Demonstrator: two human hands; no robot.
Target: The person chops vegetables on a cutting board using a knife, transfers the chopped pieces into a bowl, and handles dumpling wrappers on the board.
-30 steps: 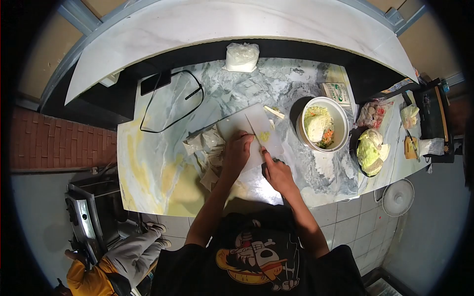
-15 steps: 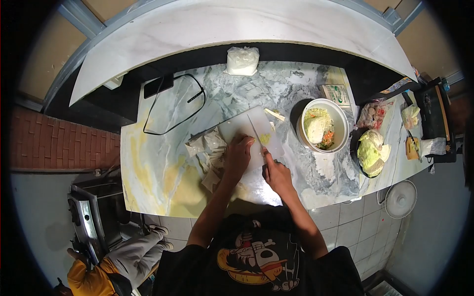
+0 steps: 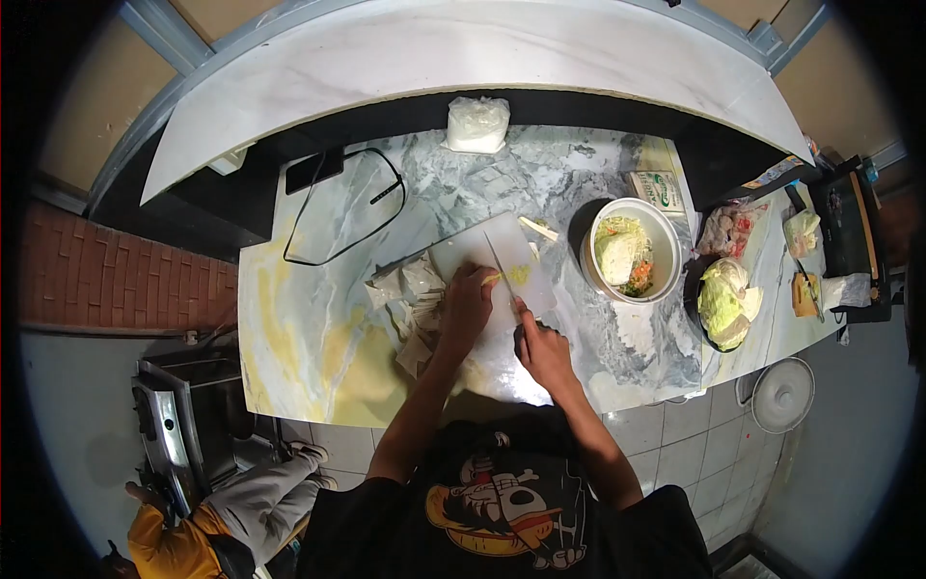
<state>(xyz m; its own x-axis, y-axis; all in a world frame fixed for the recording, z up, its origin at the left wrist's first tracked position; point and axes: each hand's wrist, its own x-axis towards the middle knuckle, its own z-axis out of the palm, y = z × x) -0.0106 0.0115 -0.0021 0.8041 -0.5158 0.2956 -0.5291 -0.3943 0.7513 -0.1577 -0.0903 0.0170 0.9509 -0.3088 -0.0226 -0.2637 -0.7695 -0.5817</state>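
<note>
Knife: the kitchen knife [image 3: 496, 255] lies over the cutting board [image 3: 469, 248], its blade pointing toward the far edge and passing between the left fingertips and the chopped bits.
Right hand: the right hand [image 3: 543, 353] has its fingers closed around the knife's handle, near the board's right edge.
Left hand: the left hand [image 3: 468, 305] is bunched, fingertips narrow on a pale yellow piece [image 3: 493, 277] just beside the blade; how the thumb sits I cannot tell.
Chopped bits: a small heap of pale yellow bits [image 3: 521, 274] lies on the board, right of the blade.
Left of the board: crumpled whitish sheets [image 3: 421, 277] lie along its edge, beside the left hand; their material is unclear.
Beyond the board: a pale strip [image 3: 538, 229] lies on the marbled countertop [image 3: 333, 362].
White tub: to the right, the tub [image 3: 667, 253] holds a pale green cabbage wedge [image 3: 614, 257], shredded vegetables and orange bits.
Far right: a partly peeled cabbage [image 3: 724, 307] sits in a dark dish.
</note>
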